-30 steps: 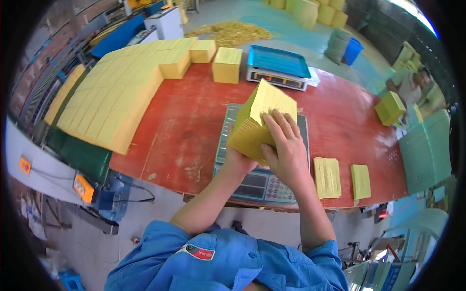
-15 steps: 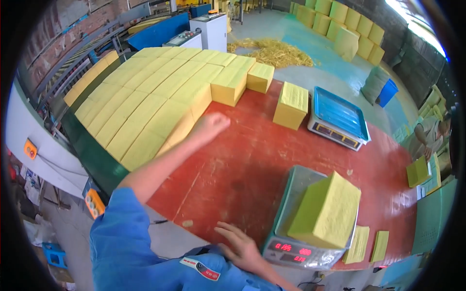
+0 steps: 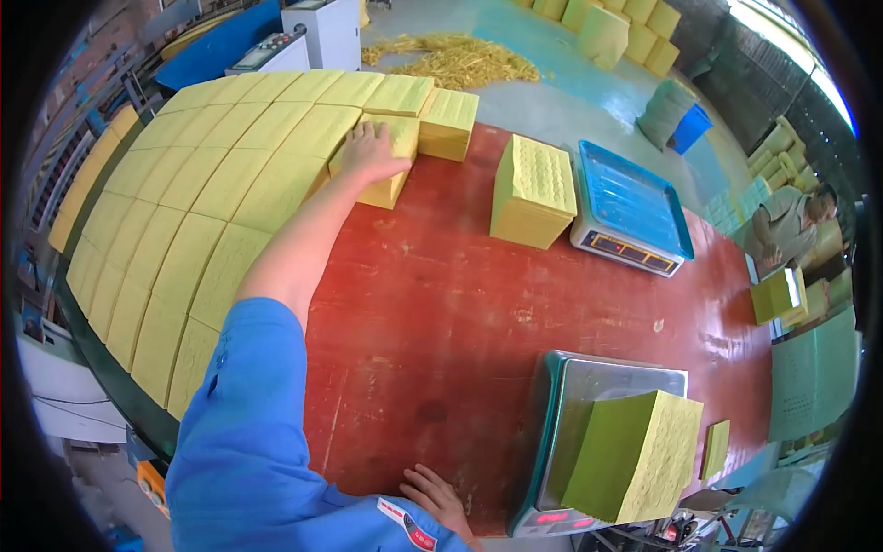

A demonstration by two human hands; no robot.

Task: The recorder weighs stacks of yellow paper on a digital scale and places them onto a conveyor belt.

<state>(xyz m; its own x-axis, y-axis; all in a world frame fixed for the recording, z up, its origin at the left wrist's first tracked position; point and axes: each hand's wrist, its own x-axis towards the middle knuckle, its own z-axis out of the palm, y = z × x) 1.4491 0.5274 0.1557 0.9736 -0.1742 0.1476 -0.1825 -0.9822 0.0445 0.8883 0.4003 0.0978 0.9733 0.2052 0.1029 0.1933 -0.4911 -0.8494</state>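
Note:
My left hand (image 3: 375,156) reaches out to the near end of a block of yellow paper stacks (image 3: 267,124). Its spread fingers lie over the top of one end stack of yellow paper (image 3: 401,138), touching it. My right hand (image 3: 436,500) rests at the table's near edge with its fingers apart and holds nothing. To its right, a digital scale (image 3: 572,379) bears a tall, leaning stack of yellow paper (image 3: 635,455).
On the red table (image 3: 432,340) stand another yellow stack (image 3: 533,193) and a scale with a blue tray (image 3: 635,202). A thin yellow pad (image 3: 716,449) lies near the right edge. Across the table, a person (image 3: 791,230) is beside a small yellow stack (image 3: 777,296).
My left hand has moved from above the bare table up to the end stack, and its fingers have spread. My view has shifted. The right hand stays near the table's edge.

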